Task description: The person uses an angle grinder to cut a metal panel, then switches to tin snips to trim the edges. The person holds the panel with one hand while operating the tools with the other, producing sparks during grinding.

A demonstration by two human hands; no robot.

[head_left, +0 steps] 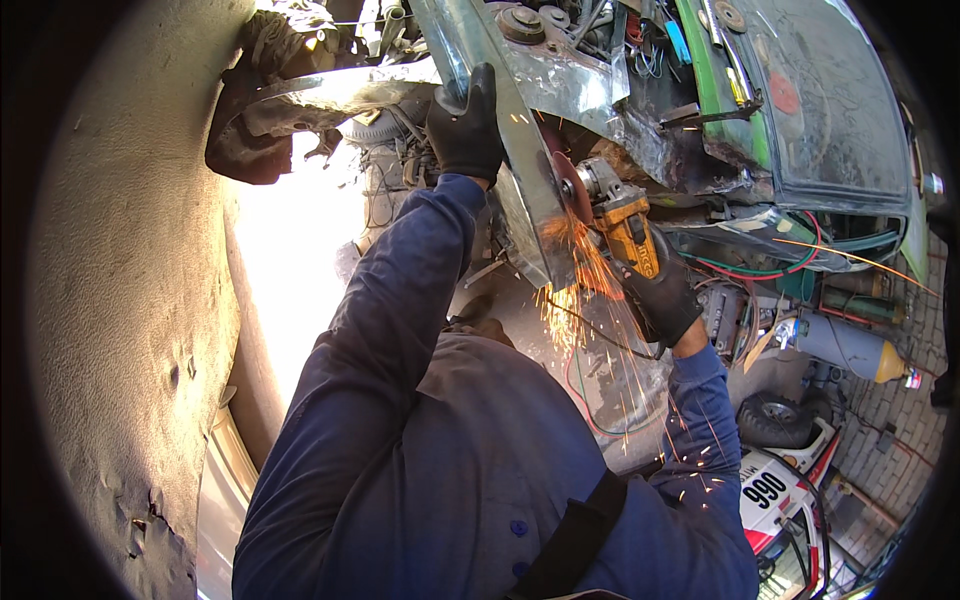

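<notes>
Head view: the metal panel [530, 190] runs between both gloved hands. Left hand [466, 125], arm raised, is clamped on the panel's upper edge. Right hand [662, 295] is closed around the yellow grinder [625, 225]; its disc [570, 188] meets the panel, throwing sparks [575, 290]
</notes>
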